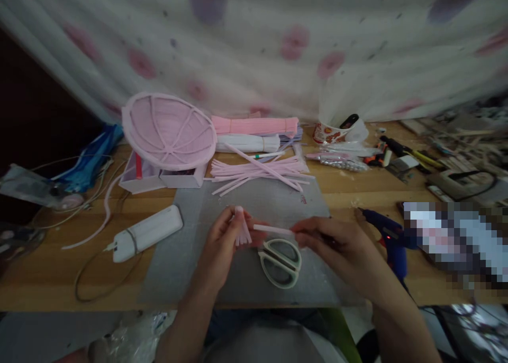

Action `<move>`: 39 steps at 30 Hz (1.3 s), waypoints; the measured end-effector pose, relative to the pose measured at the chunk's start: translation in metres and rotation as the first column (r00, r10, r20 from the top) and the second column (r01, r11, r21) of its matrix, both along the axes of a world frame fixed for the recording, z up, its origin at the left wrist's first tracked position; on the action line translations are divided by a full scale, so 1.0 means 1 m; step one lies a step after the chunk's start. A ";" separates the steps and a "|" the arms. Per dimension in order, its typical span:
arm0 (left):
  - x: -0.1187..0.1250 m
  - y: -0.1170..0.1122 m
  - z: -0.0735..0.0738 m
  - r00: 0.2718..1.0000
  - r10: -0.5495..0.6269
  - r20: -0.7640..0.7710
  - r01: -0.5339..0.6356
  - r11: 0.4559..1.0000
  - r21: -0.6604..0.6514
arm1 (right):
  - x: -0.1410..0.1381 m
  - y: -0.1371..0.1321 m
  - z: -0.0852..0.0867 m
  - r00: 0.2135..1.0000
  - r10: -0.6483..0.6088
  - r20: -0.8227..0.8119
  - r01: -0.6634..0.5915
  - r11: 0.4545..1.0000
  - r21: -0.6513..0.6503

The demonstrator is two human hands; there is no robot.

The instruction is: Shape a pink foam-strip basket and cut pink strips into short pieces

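Observation:
My left hand [218,241] is closed around a small fan of short pale pink pipe cleaner pieces [243,235], its free ends pointing down. Between the fingertips of my right hand [333,241] is one short pale pink pipe cleaner [273,229], pointing left towards the fan. Just below this piece lie scissors [281,260] with pale handles on the grey mat [174,262]; their blades are hidden beneath my left hand. Behind both hands, long pale pink pipe cleaners [254,168] lie in a loose pile across the mat's far edge.
A pink ribbed dome [170,125] leans on a white box [182,179]. Pink [254,125] and white [250,142] bundles lie behind the pile. Left is a white corded device [148,233]. Right are a blue glue gun [397,238] and a paper cup [327,134].

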State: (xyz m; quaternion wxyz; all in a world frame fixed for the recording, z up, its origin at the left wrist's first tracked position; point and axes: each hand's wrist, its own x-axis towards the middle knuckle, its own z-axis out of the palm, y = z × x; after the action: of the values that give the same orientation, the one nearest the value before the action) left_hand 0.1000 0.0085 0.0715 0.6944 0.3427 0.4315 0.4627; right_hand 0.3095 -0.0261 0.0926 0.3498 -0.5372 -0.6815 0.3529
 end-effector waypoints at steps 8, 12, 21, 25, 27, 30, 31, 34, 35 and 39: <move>-0.014 0.011 0.007 0.795 -0.419 -0.439 0.518 0.845 0.131 | -0.008 0.026 0.003 0.954 0.223 0.198 -0.232 0.973 0.020; -0.023 0.017 0.008 0.798 -0.426 -0.427 0.520 0.844 0.129 | 0.002 0.032 0.001 0.931 0.253 0.263 -0.279 0.958 0.067; -0.105 0.021 0.006 0.890 0.200 -0.410 -0.138 0.975 0.176 | 0.069 0.004 0.018 0.810 -0.505 0.299 0.424 0.856 0.296; -0.086 0.012 0.002 0.941 0.118 -0.317 -0.092 0.991 0.094 | 0.038 0.007 0.015 0.900 -0.363 0.242 0.217 0.853 0.474; -0.070 0.007 0.000 0.953 -0.004 -0.302 0.025 0.998 0.065 | 0.015 0.012 0.010 0.936 -0.202 0.289 0.019 0.847 0.531; -0.049 0.001 0.000 0.944 -0.200 -0.261 0.225 0.972 0.071 | -0.013 0.018 0.003 0.930 0.004 0.368 -0.187 0.866 0.463; -0.045 0.000 0.001 0.938 -0.249 -0.241 0.276 0.958 0.082 | -0.018 0.019 0.001 0.917 0.057 0.394 -0.240 0.869 0.433; -0.044 -0.001 -0.001 0.949 -0.230 -0.217 0.258 0.960 0.111 | -0.019 0.016 -0.005 0.925 0.039 0.377 -0.208 0.884 0.419; -0.047 -0.001 -0.003 0.961 -0.166 -0.222 0.194 0.975 0.111 | -0.015 0.012 -0.009 0.934 -0.024 0.358 -0.142 0.892 0.429; -0.067 0.002 -0.016 0.963 0.167 -0.213 -0.154 0.985 0.080 | -0.006 -0.014 -0.034 0.923 -0.053 0.382 -0.077 0.945 0.319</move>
State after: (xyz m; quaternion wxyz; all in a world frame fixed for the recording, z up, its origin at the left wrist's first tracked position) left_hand 0.0334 0.0101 0.0556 0.5918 0.3770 0.5170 0.4902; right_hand 0.3034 -0.0400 0.0591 0.2914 -0.5260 -0.7893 0.1241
